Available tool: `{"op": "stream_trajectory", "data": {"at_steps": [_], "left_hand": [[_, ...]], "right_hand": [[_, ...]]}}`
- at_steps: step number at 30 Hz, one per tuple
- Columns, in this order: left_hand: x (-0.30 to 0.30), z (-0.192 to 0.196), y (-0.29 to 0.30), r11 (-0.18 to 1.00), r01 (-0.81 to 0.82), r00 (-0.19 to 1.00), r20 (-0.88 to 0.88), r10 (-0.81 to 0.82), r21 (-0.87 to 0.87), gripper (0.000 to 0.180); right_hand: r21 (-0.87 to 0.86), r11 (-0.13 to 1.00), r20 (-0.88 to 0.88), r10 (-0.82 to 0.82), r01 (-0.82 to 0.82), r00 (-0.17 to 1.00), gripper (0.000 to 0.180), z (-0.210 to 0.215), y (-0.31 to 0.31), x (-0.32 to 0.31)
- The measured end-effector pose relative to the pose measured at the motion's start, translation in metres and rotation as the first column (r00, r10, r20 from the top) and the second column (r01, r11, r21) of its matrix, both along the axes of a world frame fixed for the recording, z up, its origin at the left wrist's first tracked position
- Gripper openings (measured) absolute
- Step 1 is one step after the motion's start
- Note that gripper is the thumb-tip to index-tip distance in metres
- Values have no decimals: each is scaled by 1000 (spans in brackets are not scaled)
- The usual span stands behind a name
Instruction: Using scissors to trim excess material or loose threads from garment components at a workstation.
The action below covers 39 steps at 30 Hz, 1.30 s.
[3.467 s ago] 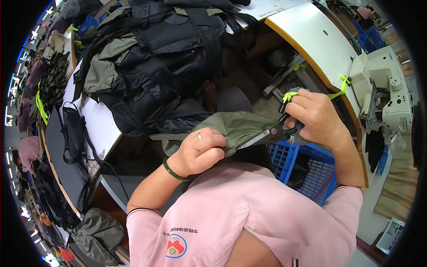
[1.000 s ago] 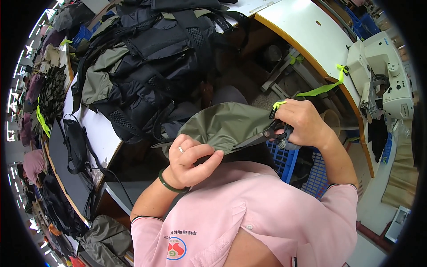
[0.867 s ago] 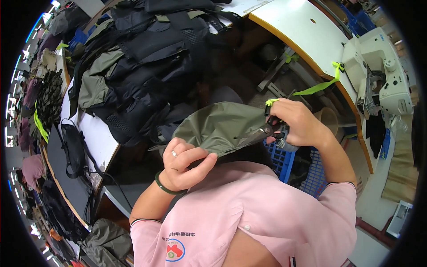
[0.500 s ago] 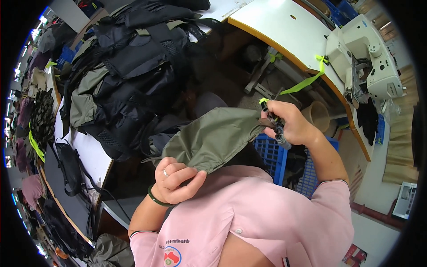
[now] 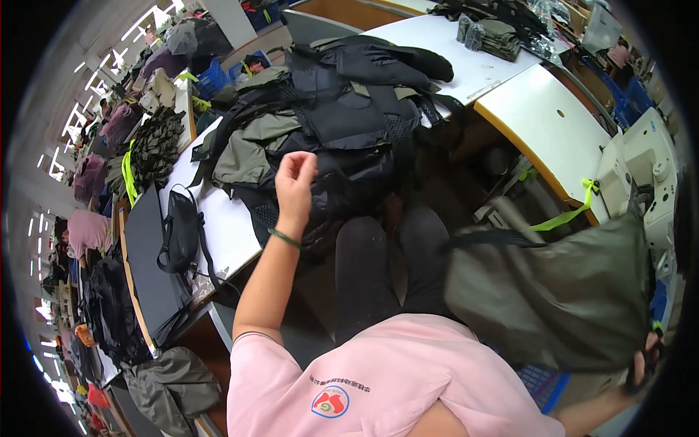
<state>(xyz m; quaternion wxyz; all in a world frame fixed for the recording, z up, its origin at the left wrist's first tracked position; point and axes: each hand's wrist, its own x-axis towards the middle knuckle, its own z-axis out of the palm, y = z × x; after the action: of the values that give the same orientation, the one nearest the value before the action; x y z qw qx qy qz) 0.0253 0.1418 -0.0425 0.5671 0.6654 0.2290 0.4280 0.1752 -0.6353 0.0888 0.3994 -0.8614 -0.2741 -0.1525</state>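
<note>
My left hand (image 5: 295, 182) is raised over the near side of the dark backpacks (image 5: 349, 124), its fingers curled together with nothing visible in them. At the far right, my right hand (image 5: 641, 362) is closed at the lower corner of an olive-green fabric piece (image 5: 553, 291). The fabric spreads out beside my right leg, blurred by motion, with a dark strip along its upper edge. A small dark item with a yellow-green bit (image 5: 657, 328) also shows at the right hand; its shape is hard to make out.
A white sewing machine (image 5: 648, 167) stands on the right table (image 5: 546, 109), with a yellow-green strip (image 5: 568, 217) hanging nearby. A blue basket (image 5: 542, 386) sits below the fabric. On the left are a black pouch with straps (image 5: 180, 229) and dark sheets (image 5: 149, 269).
The olive fabric left my left hand and swung right with my right hand. My left hand rose toward the backpacks. The view has turned, showing more of the room.
</note>
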Motion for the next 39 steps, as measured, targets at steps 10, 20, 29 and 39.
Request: {"op": "stream_trajectory", "data": {"at_steps": [10, 20, 29, 39], "left_hand": [[88, -29, 94, 991, -104, 840, -526, 132, 83, 51], [24, 8, 38, 981, 176, 981, -70, -182, -82, 27], [-46, -10, 26, 808, 153, 786, -566, 249, 568, 26], [37, -37, 53, 452, 596, 614, -739, 277, 664, 74]], "right_hand": [[259, 965, -348, 123, -31, 929, 64, 49, 33, -53], [347, 889, -641, 457, -298, 617, 34, -44, 385, 118], [53, 895, -41, 446, -444, 894, 50, -118, 720, 145], [-21, 985, -15, 172, -172, 985, 16, -142, 771, 208]]}}
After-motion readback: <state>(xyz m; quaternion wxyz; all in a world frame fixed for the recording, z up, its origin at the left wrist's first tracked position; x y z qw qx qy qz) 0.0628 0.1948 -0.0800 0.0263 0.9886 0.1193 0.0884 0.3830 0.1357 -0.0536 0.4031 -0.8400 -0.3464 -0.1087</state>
